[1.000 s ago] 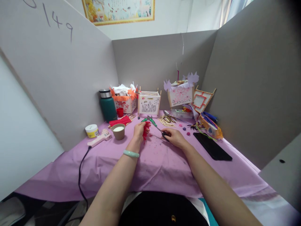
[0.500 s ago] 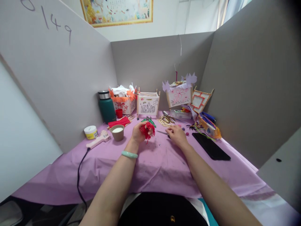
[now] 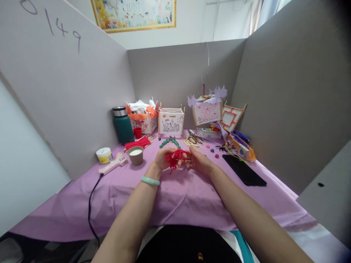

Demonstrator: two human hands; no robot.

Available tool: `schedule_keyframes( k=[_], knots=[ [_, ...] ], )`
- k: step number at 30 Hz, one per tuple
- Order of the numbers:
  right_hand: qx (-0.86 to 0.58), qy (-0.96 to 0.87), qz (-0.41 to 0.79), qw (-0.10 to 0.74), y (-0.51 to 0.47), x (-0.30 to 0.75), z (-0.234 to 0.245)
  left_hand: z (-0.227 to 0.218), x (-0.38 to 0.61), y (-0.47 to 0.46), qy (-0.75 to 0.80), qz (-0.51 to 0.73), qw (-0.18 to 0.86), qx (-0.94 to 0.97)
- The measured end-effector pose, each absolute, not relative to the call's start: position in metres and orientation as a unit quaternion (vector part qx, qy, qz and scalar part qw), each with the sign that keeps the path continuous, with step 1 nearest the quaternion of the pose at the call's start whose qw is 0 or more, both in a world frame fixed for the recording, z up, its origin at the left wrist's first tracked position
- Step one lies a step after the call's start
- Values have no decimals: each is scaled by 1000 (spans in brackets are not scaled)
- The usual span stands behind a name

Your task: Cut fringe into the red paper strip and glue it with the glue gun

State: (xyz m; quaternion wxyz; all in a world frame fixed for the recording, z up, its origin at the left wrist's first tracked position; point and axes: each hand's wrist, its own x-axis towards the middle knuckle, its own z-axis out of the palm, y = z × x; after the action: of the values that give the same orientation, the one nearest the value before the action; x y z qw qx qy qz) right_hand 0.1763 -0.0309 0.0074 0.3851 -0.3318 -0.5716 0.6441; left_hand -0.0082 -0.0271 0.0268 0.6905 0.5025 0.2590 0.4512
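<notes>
My left hand (image 3: pixel 161 159) and my right hand (image 3: pixel 197 161) meet over the purple table cover (image 3: pixel 175 193), both closed on a red fringed paper tuft (image 3: pixel 175 157) held between them just above the cover. A pale green bangle (image 3: pixel 150 180) sits on my left wrist. Green-handled pliers (image 3: pixel 169 141) lie on the cover just behind my hands. The scissors are hidden behind my right hand or out of sight.
A green flask (image 3: pixel 122 124), a yellow tub (image 3: pixel 103 155), a glue gun (image 3: pixel 112 164) with a black cord and a cup of white glue (image 3: pixel 135 155) stand at the left. Paper lantern boxes (image 3: pixel 171 122) line the back. A black phone (image 3: pixel 243 169) lies at the right. Grey partitions enclose the table.
My right hand let go of the scissors and moved left to the red tuft. My left hand lifted the tuft and turned it toward me.
</notes>
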Motion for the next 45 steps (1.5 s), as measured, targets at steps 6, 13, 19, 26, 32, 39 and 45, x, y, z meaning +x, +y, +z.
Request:
schedule_keyframes(
  k=[6, 13, 19, 26, 32, 39, 45],
  knots=[
    [-274, -563, 656, 422, -37, 174, 10, 27, -9, -27, 192, 373, 716, 558],
    [-338, -521, 565, 543, -25, 187, 9, 24, -5, -21, 233, 395, 713, 531],
    [-423, -509, 475, 580, -11, 192, -3, 19, -2, -13, 373, 433, 675, 466],
    [-506, -466, 395, 609, -5, 200, -6, 16, -3, -9, 438, 417, 664, 440],
    [-518, -446, 386, 620, -5, 200, -5, 10, -5, -9, 409, 408, 623, 528],
    [-526, -429, 380, 629, -1, 204, -8, 13, -4, -14, 420, 381, 620, 542],
    [-533, -420, 380, 629, -3, 203, -5, 14, -1, -12, 461, 410, 629, 473]
  ],
)
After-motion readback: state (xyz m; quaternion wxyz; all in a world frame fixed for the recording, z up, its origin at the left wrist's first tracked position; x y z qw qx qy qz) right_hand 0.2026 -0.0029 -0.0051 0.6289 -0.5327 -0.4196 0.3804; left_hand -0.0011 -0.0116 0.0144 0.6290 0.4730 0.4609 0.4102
